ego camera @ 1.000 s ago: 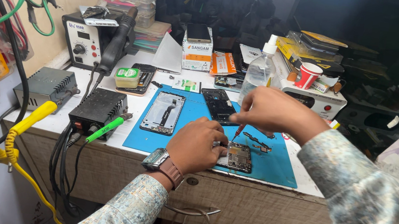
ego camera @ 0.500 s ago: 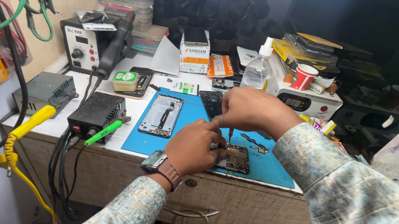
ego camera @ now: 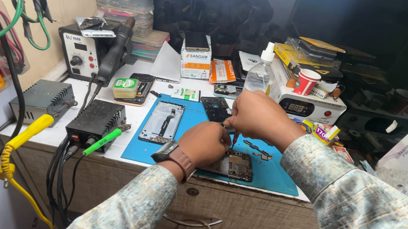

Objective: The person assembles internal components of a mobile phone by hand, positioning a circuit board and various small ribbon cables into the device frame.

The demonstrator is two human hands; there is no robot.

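On the table a mat carries a phone frame at left and a board at right, with a bottle behind.

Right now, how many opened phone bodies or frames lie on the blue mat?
3. A phone frame lies at the mat's left; a dark phone part lies near its back edge; an opened phone lies under the left hand and right hand. Others may be hidden.

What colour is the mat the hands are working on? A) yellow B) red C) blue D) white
C: both hands, left hand and right hand, sit over a circuit board lying on a blue mat.
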